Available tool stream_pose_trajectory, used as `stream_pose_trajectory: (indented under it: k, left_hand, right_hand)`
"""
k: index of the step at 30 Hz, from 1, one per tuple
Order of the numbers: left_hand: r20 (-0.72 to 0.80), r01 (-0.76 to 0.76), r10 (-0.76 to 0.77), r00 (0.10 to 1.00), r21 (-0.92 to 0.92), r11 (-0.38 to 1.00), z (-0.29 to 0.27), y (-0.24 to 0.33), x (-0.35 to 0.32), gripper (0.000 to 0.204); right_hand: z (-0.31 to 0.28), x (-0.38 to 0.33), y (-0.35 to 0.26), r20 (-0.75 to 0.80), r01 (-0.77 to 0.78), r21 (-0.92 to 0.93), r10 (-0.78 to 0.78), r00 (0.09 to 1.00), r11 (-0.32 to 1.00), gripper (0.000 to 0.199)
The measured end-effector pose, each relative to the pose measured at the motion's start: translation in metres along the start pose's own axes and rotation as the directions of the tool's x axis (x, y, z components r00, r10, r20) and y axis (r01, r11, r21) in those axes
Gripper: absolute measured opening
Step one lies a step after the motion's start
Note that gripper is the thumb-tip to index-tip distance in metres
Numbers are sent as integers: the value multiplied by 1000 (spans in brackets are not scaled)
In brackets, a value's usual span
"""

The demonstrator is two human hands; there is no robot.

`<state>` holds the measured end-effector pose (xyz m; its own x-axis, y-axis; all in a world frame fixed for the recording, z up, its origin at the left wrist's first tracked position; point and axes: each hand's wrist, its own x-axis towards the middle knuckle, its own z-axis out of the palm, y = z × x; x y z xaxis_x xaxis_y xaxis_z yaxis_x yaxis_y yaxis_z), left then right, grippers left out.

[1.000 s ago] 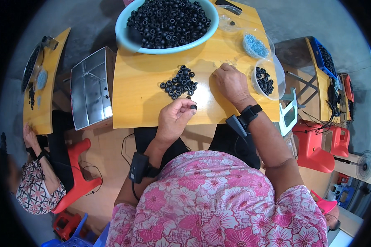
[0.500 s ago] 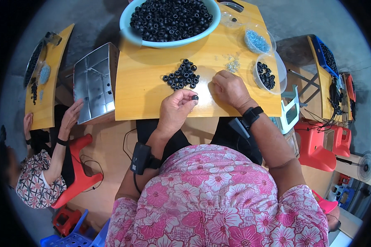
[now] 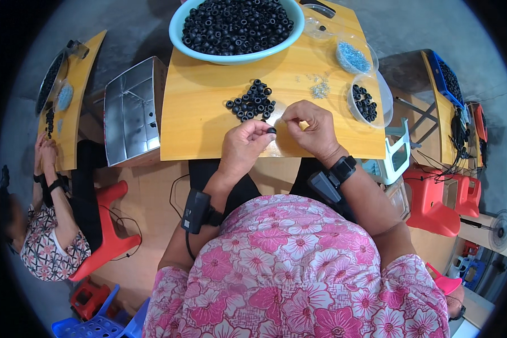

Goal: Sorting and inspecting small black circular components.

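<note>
Between thumb and fingertips, my left hand (image 3: 241, 147) pinches a small black ring-shaped part (image 3: 271, 130) above the table's near edge. My right hand (image 3: 314, 129) is close beside it on the right, thumb and forefinger pressed together; whatever they hold is too small to make out. Just beyond my left hand lies a loose pile of black ring-shaped parts (image 3: 250, 102). Farther right, a scatter of tiny clear pieces (image 3: 320, 90) rests on the wood.
A pale blue basin (image 3: 178, 31) heaped with black parts stands at the far side of the yellow table (image 3: 200, 138). On the right are a tub of black parts (image 3: 364, 104) and a tub of bluish pieces (image 3: 353, 58). An open foil-lined box (image 3: 132, 112) adjoins the left edge; a co-worker (image 3: 56, 236) sits beyond.
My right hand has come down and left, closer to the black part in my left hand. The co-worker's hands have come together at the other table.
</note>
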<state>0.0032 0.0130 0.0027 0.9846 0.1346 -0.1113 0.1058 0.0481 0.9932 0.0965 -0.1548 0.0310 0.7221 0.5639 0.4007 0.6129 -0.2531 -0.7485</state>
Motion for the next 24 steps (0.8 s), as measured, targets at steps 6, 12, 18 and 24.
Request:
stream_pose_trajectory:
  k: [6,12,18,24]
  left_hand:
    - [-1,7,-7,1000,-7,1000,-1,-2,0,13]
    - [-13,10,-11,1000,-39,999,-2,-2,0,15]
    - [-14,9,-11,1000,-130,991,-3,-5,1,15]
    - [17,-6,7,1000,-78,997,-5,-1,-2,12]
  right_hand:
    - [5,-1,-14,70,51,-28,-49,996,998,14]
    - [5,3,-22,150,195,-189,-168,974,962,21]
    - [5,4,-32,224,316,-252,-263,939,914,33]
    - [4,-5,-32,184,19,-13,-16,983,1000,40]
